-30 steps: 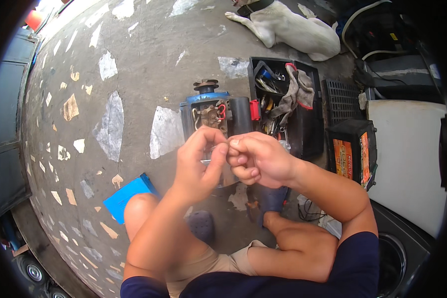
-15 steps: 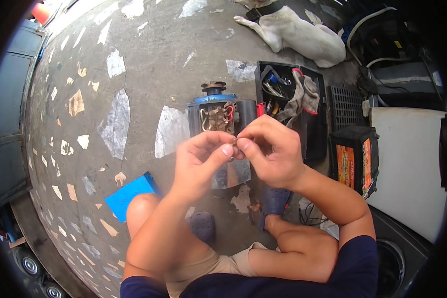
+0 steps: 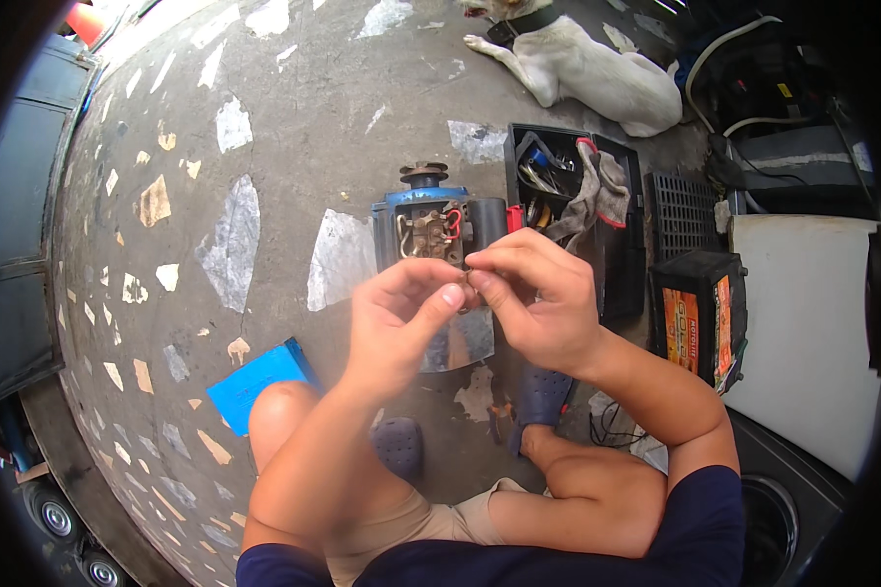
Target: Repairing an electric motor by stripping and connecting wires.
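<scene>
My left hand (image 3: 410, 321) and my right hand (image 3: 536, 299) meet at chest height, thumbs and forefingers pinched on a small brownish piece (image 3: 468, 275), too small to make out. Just beyond them an electric motor with a blue end (image 3: 411, 196) stands on the floor, its pulley (image 3: 424, 171) upward, an opened terminal block (image 3: 427, 229) with red and pale wires showing, and a black cylinder (image 3: 485, 217) on its side. A shiny curved metal cover (image 3: 460, 340) lies below my fingertips, partly hidden by them.
An open black toolbox (image 3: 538, 174) holds tools and grey gloves (image 3: 609, 191). A white dog (image 3: 597, 73) lies behind it. A black battery (image 3: 700, 318), grate (image 3: 680, 210) and pale panel (image 3: 803, 333) are right. A blue flat object (image 3: 255, 389) lies left, patched floor (image 3: 147, 293) around it.
My right hand has turned, its forefinger rising above the thumb, while my left hand opened slightly and tilted, both still pinching at the small piece. The view has shifted a little.
</scene>
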The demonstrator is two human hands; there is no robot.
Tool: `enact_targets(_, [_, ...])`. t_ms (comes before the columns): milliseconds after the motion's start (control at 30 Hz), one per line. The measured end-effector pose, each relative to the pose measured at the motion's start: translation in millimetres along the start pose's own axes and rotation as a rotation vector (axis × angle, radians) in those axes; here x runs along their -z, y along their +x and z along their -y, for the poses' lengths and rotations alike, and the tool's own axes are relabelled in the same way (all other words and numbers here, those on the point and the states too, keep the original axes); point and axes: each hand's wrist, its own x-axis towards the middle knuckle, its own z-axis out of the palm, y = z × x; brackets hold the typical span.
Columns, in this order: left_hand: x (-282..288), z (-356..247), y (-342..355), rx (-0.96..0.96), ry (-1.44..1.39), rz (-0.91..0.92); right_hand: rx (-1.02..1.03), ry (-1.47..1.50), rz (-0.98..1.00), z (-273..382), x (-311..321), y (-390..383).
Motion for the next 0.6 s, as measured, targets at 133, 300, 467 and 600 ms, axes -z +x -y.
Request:
enact_targets(133, [-2.7, 2.8, -1.4, -0.074, 0.016, -0.041, -0.053, 0.015, 0.030, 3.4, -0.4, -5.5])
enact_targets(300, [-2.2, 1.1, -1.5, -0.091, 0.070, -0.082, -0.231, 0.180, 0.070, 3.3, -3.7, -8.7])
enact_targets(467, [2.2, -0.8, -3.2, -0.096, 0.165, -0.091, -0.253, 0.195, 0.080, 6.9, -5.1, -2.5])
enact_targets(600, [-1.0, -4.4, -4.6, -0.094, 0.307, -0.108, -0.265, 0.172, 0.118, 2.3, -2.8, -0.3])
